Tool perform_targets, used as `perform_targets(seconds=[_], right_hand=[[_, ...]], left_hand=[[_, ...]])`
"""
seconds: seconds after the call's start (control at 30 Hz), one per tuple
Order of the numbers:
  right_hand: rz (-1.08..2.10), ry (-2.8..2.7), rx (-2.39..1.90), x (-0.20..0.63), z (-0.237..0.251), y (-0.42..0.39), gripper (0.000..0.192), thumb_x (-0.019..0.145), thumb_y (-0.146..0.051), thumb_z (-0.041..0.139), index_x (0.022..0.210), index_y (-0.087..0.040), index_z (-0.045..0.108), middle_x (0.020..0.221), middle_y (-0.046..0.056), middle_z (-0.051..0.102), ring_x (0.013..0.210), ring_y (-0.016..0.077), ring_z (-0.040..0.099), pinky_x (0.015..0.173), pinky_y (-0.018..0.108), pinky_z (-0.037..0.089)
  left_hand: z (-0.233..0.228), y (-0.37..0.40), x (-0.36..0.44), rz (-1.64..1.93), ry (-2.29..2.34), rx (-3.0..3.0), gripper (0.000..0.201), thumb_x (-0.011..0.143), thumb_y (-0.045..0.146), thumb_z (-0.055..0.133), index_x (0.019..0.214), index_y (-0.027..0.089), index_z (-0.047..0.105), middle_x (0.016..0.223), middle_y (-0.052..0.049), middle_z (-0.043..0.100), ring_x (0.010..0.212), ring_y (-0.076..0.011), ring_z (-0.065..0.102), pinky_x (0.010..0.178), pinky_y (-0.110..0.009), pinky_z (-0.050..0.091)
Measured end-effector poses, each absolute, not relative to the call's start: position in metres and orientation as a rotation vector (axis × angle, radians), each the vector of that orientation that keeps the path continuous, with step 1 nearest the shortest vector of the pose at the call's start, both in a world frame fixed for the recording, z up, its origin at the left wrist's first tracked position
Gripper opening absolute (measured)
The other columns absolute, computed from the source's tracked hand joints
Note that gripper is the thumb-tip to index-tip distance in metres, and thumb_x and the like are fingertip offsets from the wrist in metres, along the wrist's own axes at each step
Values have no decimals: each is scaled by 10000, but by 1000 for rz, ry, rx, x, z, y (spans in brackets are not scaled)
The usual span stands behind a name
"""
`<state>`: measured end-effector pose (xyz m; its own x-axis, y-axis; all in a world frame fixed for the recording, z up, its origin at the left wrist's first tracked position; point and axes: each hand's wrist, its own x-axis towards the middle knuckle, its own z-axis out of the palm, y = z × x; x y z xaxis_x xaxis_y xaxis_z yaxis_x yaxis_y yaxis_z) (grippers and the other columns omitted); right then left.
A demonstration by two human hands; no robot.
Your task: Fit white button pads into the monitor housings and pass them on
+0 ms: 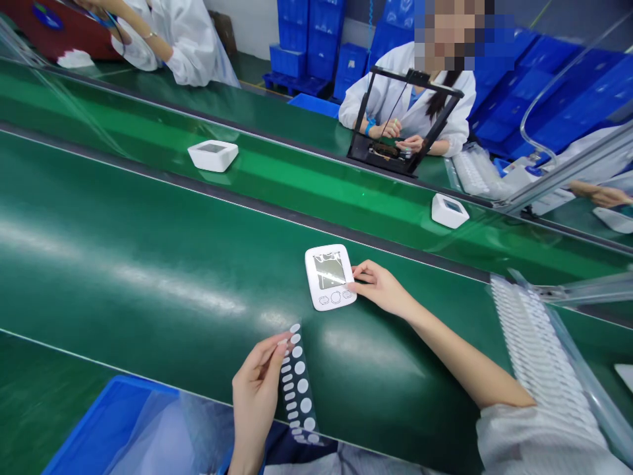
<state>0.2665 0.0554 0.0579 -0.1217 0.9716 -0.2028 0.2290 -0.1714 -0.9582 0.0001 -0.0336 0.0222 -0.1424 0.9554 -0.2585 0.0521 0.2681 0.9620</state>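
A white blood pressure monitor (330, 277) with a grey screen and three button outlines lies face up on the green work surface. My right hand (376, 285) grips its right edge between thumb and fingers. Between the thumb and fingers of my left hand (262, 373) is a clear sheet of stickers (300, 376), with a row of round white ones and a row of small oblong ones. The sheet's lower end hangs over the front edge of the table, left of my body.
On the green conveyor belt (306, 194) stand two white monitors (213, 156) (449, 211). A stack of white parts (539, 349) is at my right, a blue bin (119, 409) at lower left. Across the belt a co-worker (408, 99) sits behind a black frame (383, 161); others work nearby.
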Motion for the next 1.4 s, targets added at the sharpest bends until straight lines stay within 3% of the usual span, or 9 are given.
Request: perform_targets(seconds=[0.23,0.4,0.63,0.83,0.97,1.03,1.17,1.3,1.4], right_hand=[[1247,-1568,-1493,263,61,54,386,719,-342,758,896,-207,442,1233,71,576,1119,234,598,918,454,546],[1210,-1721,-1508,266,66,63,392,705,-343,764,910,-209,457,1152,54,596,1102,218,585,910,441,545],[1353,-1569,-1377,273,57,67,332,760,-386,719,884,-189,481,1194,81,587,1144,217,563,917,421,531],[1210,-1680,-1451,269,56,61,382,732,-361,753,911,-207,452,1179,47,574,1087,205,576,914,437,519],[1206,-1671,-1446,270,50,62,468,710,-384,768,1038,-223,476,1230,72,553,1137,229,552,901,431,518],[1202,-1607,-1463,270,43,64,522,736,-458,733,1148,-226,511,1323,112,498,1221,266,496,902,433,512],[1124,-1554,-1485,261,34,62,488,871,-589,520,1170,-216,624,1464,119,361,1351,296,358,987,436,458],[1279,-1414,-1300,239,38,56,552,879,-545,551,1345,-253,505,1364,101,505,1221,255,514,1019,422,438],[1589,-1257,-1237,225,47,63,539,865,-454,616,1346,-245,493,1201,86,627,1028,218,630,918,393,508]], left_hand=[[22,-33,0,1071,1481,987,294,808,422,667,973,184,722,1001,-75,753,920,-217,714,877,-300,553],[21,-33,0,1070,1474,992,283,810,414,668,967,185,723,1005,-75,753,930,-214,711,865,-284,555],[19,-34,-1,1084,1473,981,277,810,417,673,965,192,718,1013,-64,750,933,-200,706,859,-264,551],[19,-33,-2,1077,1465,993,275,812,420,669,963,194,715,1017,-64,749,947,-200,702,881,-266,538],[21,-30,1,1061,1427,1026,290,818,423,656,963,179,709,1007,-82,748,951,-222,702,895,-303,537],[22,-29,2,1053,1387,1057,292,822,431,645,942,171,703,1012,-93,746,960,-233,700,903,-322,537],[21,-29,4,1040,1280,1081,269,847,426,619,949,183,677,1110,-103,722,1054,-237,671,954,-341,514],[17,-29,5,1051,1175,1074,251,868,424,595,946,194,659,1247,-110,661,1215,-244,581,1048,-353,443],[14,-27,3,1059,1132,1052,255,871,434,588,932,193,644,1292,-117,632,1240,-251,560,1061,-359,427]])
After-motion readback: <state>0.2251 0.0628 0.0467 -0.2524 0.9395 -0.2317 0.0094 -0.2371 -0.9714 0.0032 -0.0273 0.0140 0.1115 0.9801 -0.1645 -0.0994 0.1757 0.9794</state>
